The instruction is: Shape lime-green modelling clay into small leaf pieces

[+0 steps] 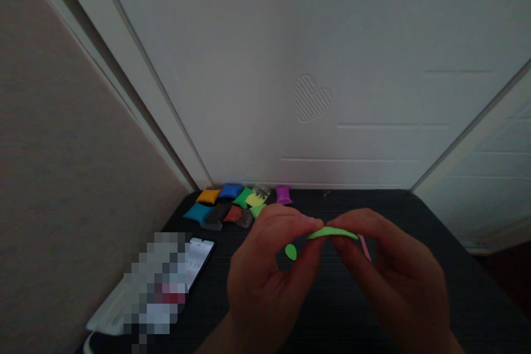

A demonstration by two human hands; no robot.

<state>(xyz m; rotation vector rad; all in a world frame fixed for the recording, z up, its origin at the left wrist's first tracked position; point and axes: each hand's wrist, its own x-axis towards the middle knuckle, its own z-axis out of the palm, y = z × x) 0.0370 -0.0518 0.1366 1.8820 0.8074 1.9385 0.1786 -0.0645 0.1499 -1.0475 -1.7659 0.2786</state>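
Both hands hold a thin flattened strip of bright green clay [332, 233] above a dark table [415, 221]. My left hand [265, 282] pinches its left end between thumb and fingers. My right hand [394, 276] pinches its right end. A pink stick-like tool [365, 247] shows just under my right fingers; I cannot tell whether that hand holds it. A small green clay drop [291, 251] lies on the table below the strip, between my hands.
Several small bags of coloured clay [236, 207] lie at the table's far left: orange, blue, green, yellow, purple, teal, black, red. A white packet [199, 257] lies at the near left. A pale door stands right behind the table.
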